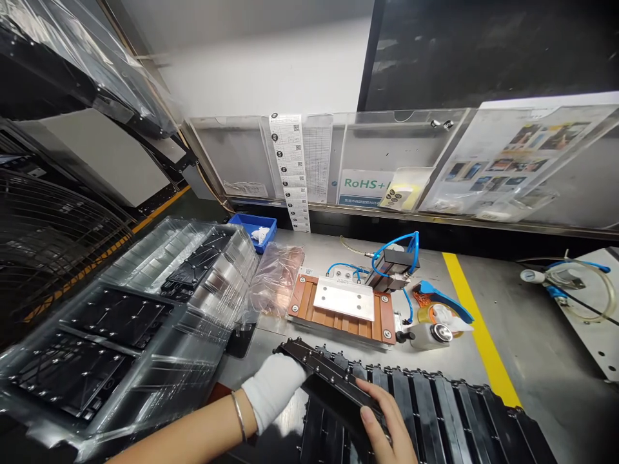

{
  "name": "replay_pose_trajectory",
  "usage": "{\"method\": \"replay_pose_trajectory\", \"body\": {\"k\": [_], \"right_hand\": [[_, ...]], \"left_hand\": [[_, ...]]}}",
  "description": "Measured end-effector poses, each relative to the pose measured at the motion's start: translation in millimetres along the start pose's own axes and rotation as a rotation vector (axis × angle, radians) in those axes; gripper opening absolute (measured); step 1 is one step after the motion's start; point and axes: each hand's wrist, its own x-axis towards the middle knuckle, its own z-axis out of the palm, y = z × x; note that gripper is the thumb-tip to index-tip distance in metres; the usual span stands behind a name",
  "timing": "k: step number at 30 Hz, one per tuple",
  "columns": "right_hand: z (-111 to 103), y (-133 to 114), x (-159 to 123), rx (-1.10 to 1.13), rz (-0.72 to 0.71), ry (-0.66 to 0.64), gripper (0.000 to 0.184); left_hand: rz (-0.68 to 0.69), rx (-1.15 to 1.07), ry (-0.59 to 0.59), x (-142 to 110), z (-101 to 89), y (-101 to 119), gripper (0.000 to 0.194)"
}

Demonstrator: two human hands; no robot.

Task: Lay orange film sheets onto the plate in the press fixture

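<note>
L hand [273,386], white-gloved, and bare R hand [387,422] both grip a black plastic part [333,386] tilted over the ribbed black tray [449,412]. Risk: bare-finger grip near the edge looks shallow, part may slip onto tray ribs. Copper fixture [341,306] and glue bottle [428,335] sit just behind, could get bumped.

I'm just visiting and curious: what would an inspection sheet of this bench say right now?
Surface: grey metal bench with a yellow stripe.
Job's things: black flat part held over a ribbed black tray.
Clutter: copper-coloured fixture, tape dispenser, small bottle, blue bin, plastic bag.
Hands: gloved left hand and bare right hand both grip the part.
Cables: blue hoses at the fixture.
Surroundings: stacked clear trays on the left, document holders behind, a fan guard at far left.
</note>
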Motion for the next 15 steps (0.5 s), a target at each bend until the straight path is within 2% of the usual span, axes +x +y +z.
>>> {"method": "replay_pose_trajectory", "body": {"k": [2,5,8,9,11,13,15], "right_hand": [[0,0,0,0.0,0.008,-0.015,0.055],[2,-1,1,0.019,0.037,-0.043,0.057],[0,-1,1,0.025,0.027,-0.066,0.057],[-2,0,0,0.013,0.011,-0.062,0.056],[-6,3,0,-0.033,-0.047,-0.017,0.055],[-11,8,0,-0.098,-0.162,0.065,0.056],[-13,14,2,-0.181,-0.323,0.14,0.058]], "left_hand": [[-0.091,0.075,-0.055,-3,-3.3,-2,0.025],[-0.193,0.161,-0.139,-13,-11.7,5,0.019],[-0.247,0.209,-0.186,-30,-32.6,11,0.004],[-0.248,0.175,-0.166,-36,-40.8,11,0.007],[-0.23,-0.061,-0.092,-50,-53.2,6,0.024],[-0.238,-0.513,-0.028,-60,-55.2,0,0.038],[-0.281,-1.009,0.002,-64,-45.9,-1,0.044]]}}
